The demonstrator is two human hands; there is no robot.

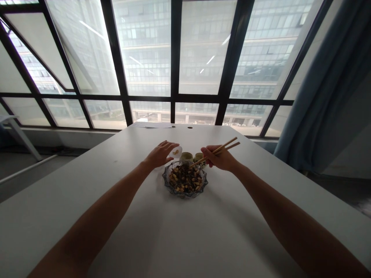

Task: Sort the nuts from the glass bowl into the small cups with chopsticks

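Right hand (218,157), at two o'clock from the bowl, closes around a pair of wooden chopsticks (227,144), their thin ends slanting down to the bowl's far edge; the tips are too small and dark to tell whether they pinch a piece. Left hand (161,153), at ten o'clock, holds a small pale dish (176,151) between thumb and spread fingers, tilted so that a few yellowish bits show in it.

Between the forearms stands a glass bowl (187,195) with a pointed rim, filled with a mix of dark seeds and tan, nut-like pieces (185,179). Just beyond it are two greenish cups: the first cup (186,156) at twelve o'clock, the second cup (198,156) at one o'clock, close to the right hand and partly covered.

All of this is on or above a white bench (185,235). At its far end a sheet of paper (153,125) lies toward eleven o'clock, near a dark round hole (189,127) at twelve. Beyond rises a black-framed window (175,58), with a blue curtain (327,88) at two o'clock and a white metal leg (24,139) past the bench, between nine and ten.
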